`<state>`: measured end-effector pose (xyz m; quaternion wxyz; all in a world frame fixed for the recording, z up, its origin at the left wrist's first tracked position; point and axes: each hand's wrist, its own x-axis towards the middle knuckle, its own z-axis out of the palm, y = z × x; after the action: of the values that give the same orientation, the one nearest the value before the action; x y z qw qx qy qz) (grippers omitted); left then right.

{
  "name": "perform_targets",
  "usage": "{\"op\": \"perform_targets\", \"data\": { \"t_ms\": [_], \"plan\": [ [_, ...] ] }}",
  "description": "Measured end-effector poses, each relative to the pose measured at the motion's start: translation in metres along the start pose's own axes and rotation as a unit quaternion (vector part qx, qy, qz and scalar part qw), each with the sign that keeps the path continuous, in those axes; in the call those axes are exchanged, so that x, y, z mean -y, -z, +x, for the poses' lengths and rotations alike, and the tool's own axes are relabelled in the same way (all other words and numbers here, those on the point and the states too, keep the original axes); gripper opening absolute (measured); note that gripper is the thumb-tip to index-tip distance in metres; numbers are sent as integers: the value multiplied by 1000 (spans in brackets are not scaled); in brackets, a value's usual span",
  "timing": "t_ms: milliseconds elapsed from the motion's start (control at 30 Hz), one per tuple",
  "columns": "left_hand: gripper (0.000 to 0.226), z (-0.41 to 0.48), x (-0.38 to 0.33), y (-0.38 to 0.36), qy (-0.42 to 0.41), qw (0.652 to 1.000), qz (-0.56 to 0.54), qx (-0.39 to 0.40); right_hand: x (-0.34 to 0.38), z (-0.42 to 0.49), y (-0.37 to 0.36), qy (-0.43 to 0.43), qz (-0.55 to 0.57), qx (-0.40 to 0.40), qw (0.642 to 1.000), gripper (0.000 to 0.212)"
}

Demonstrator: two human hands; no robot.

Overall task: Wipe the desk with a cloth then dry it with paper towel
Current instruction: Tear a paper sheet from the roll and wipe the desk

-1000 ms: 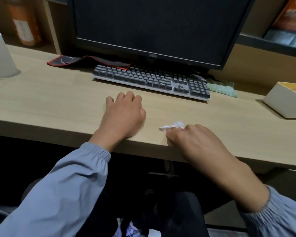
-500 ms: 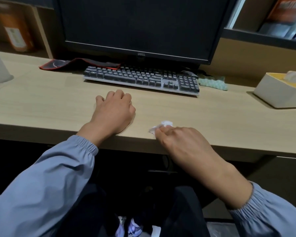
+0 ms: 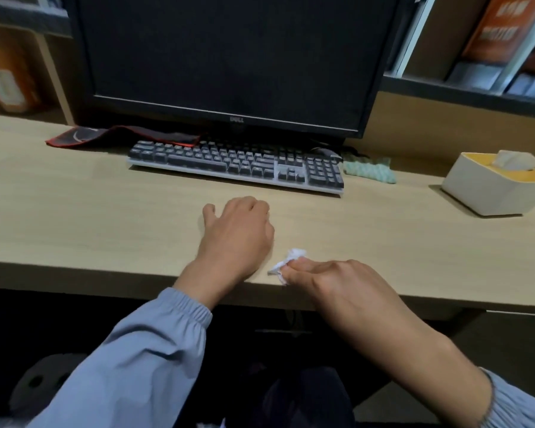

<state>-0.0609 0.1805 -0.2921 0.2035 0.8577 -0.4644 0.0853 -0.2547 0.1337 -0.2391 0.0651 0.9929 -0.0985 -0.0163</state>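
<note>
Two hands are at the desk. The left hand rests on it knuckles-up, fingers loosely curled, holding nothing. Just beside it, the right hand pinches a crumpled paper towel against the desk's front edge. The green cloth lies just right of the keyboard.

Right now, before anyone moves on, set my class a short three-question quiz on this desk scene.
1. True or false: the green cloth lies left of the keyboard.
2. Which hand holds the crumpled paper towel? A left, B right, C neither.
3. What stands at the far right of the desk?
Key: 1 false, the green cloth lies right of the keyboard; 2 B, the right hand; 3 the tissue box.
</note>
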Motion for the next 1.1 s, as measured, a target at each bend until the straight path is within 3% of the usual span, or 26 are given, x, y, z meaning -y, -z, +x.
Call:
{"op": "perform_targets", "data": {
  "t_ms": [133,400,533,700,800,933,1100],
  "plan": [
    [24,2,4,-3,12,1000,-9,0,-8,38,2,-40,-71,-16,997,32],
    [30,0,4,-2,9,1000,-9,-3,-62,140,3,-110,-70,-59,990,17],
    [33,0,4,-3,7,1000,-3,0,-71,170,-1,-117,-62,-95,987,22],
    [34,0,3,-2,11,1000,3,9,-75,161,-2,-124,-62,-81,987,16],
    [36,-2,2,0,7,1000,4,17,-97,148,2,-136,-67,-45,987,37],
    [37,-3,1,3,3,1000,10,19,-95,140,-3,-132,-80,-71,985,17],
    [35,-2,1,4,3,1000,14,22,-86,125,-1,-101,-103,-83,986,25]
  ]
}}
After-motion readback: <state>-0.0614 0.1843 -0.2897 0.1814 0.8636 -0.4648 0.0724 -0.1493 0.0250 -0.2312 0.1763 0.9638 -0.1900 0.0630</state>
